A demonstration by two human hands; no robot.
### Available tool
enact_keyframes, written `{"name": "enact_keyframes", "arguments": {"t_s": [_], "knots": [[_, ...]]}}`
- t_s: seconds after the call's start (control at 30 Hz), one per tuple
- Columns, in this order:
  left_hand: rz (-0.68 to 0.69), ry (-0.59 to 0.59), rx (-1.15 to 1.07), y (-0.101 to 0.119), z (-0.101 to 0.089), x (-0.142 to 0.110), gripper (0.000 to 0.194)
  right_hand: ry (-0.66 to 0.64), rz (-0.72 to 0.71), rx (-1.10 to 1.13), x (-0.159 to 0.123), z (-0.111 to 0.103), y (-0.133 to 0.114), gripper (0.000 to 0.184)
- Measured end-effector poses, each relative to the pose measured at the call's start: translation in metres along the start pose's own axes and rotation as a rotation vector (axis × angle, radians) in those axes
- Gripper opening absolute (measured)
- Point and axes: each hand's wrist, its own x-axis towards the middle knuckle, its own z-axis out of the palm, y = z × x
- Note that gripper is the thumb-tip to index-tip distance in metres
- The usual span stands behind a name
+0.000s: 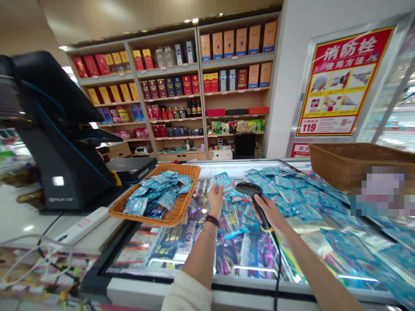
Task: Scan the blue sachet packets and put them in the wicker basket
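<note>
The left hand (215, 199) pinches a blue packet (224, 180) at its one o'clock; the right hand (266, 209) clasps a scanner (249, 188) at the packet's three o'clock, handle toward five

Boxed goods (241, 42) line the wall shelves (200, 65); a red-and-yellow poster (345, 82) hangs at right

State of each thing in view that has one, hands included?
Left hand: pinching a blue packet
Right hand: closed around the scanner
Scanner: held up, cord attached
Orange wicker basket: holding piled packets
Loose packets: heaped on the glass top
Brown basket: contents hidden
</note>
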Motion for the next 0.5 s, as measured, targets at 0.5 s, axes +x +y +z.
{"name": "enact_keyframes", "arguments": {"t_s": [0.5], "knots": [[-0.116,0.187,0.106,0.096,-0.164,0.032,0.039,-0.179,0.076,0.02,0.058,0.158,-0.036,0.052]]}}
